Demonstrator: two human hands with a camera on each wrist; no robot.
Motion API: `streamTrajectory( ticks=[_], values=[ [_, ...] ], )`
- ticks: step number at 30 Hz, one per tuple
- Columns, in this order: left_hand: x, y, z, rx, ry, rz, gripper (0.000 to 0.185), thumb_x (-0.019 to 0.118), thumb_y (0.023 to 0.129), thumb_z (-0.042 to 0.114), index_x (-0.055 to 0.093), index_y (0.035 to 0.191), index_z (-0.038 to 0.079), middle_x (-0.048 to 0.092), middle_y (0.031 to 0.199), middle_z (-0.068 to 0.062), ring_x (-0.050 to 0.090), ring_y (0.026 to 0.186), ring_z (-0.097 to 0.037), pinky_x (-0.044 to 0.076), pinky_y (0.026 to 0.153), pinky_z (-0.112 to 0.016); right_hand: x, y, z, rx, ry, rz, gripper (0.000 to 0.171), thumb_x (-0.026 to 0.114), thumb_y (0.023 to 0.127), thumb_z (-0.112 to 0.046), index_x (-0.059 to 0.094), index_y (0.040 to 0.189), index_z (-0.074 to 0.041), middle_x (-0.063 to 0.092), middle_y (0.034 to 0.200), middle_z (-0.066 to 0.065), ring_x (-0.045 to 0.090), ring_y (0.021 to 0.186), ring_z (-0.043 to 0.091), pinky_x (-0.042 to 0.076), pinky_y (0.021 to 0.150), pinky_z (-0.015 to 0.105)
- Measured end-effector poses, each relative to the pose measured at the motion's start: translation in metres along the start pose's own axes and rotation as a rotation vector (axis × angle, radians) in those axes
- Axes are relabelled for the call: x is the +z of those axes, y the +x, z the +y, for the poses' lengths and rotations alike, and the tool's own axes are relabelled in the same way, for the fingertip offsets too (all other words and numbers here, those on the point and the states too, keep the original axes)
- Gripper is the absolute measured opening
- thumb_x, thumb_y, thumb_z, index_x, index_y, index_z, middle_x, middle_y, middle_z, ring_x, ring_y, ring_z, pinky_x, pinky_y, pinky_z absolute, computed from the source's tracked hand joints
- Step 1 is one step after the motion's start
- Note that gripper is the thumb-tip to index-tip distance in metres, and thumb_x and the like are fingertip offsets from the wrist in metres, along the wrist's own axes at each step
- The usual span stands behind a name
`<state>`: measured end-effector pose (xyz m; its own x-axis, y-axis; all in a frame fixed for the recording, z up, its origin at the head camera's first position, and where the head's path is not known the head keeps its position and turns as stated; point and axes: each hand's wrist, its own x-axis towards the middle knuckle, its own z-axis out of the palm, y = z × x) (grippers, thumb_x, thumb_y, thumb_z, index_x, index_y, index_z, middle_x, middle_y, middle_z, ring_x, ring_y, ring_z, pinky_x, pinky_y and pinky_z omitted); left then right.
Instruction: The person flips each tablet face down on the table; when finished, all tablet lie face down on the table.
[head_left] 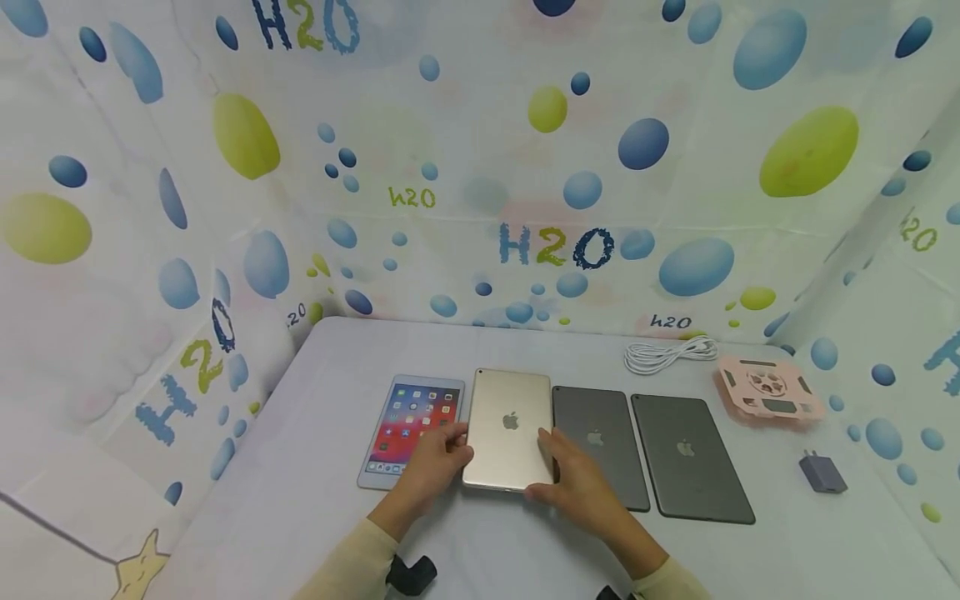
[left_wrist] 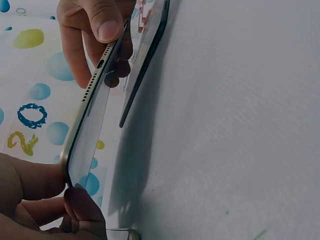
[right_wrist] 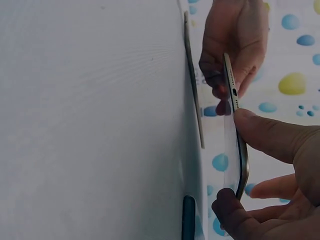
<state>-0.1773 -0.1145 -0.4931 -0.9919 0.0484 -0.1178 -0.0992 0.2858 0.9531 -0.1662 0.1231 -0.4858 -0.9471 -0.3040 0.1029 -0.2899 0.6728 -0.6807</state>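
1. Gold aluminium is what both hands close on: the gold tablet (head_left: 508,429), lying back-up with its logo showing, is pinched at its near end by the left hand (head_left: 433,467) on the left corner and the right hand (head_left: 577,483) on the right corner.
2. Each grip is clamped on it. The wrist views show a thumb on the upper face and fingers curled under the edge, so the near end is lifted off the bench (head_left: 337,517); whether the far end touches the surface cannot be told.
3. The tablet's long axis runs straight away from the person, with the port edge (left_wrist: 100,64) nearest the hands. It sits between the two hands, neither one clearly nearer.
4. Just to the left lies a white tablet (head_left: 411,429), screen up and lit; the left hand overlaps its near right corner.
5. Just to the right lie two dark grey tablets (head_left: 600,442) (head_left: 690,458), backs up, side by side.
6. Farther out on the right are a coiled white cable (head_left: 667,353), a pink stand (head_left: 767,390) and a grey charger plug (head_left: 822,472), well apart from the hands.
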Motion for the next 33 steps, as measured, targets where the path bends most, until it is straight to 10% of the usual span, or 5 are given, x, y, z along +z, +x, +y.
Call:
streamTrajectory(
  ticks=[13,19,33],
  values=[
    [0.0,0.005,0.004,-0.016,0.136,-0.008,0.046,0.063,0.089,0.006,0.053,0.131,-0.008,0.06,0.1,-0.009,0.054,0.088,-0.019,0.051,0.071,-0.026,0.003,0.005,0.005,0.059,0.086,-0.035,0.083,0.085,0.07,-0.019,0.045,0.14,0.003,0.042,0.143,0.026,0.044,0.129,0.04,0.038,0.104,0.05],
    [0.0,0.005,0.01,-0.056,0.231,0.009,0.049,0.061,0.092,0.019,0.052,0.132,-0.007,0.058,0.127,-0.022,0.061,0.105,-0.03,0.055,0.083,-0.041,0.003,0.004,0.004,0.078,0.108,-0.046,0.083,0.084,0.072,-0.018,0.042,0.141,0.004,0.043,0.144,0.024,0.044,0.13,0.039,0.039,0.104,0.049],
    [-0.004,0.0,0.018,-0.081,0.293,0.022,0.05,0.06,0.093,0.028,0.055,0.13,-0.005,0.058,0.127,-0.021,0.059,0.111,-0.036,0.053,0.086,-0.048,-0.004,-0.002,-0.007,0.2,0.482,-0.17,0.09,0.074,0.083,-0.03,0.023,0.15,0.002,0.024,0.154,0.022,0.022,0.142,0.036,0.021,0.113,0.051]
  ],
)
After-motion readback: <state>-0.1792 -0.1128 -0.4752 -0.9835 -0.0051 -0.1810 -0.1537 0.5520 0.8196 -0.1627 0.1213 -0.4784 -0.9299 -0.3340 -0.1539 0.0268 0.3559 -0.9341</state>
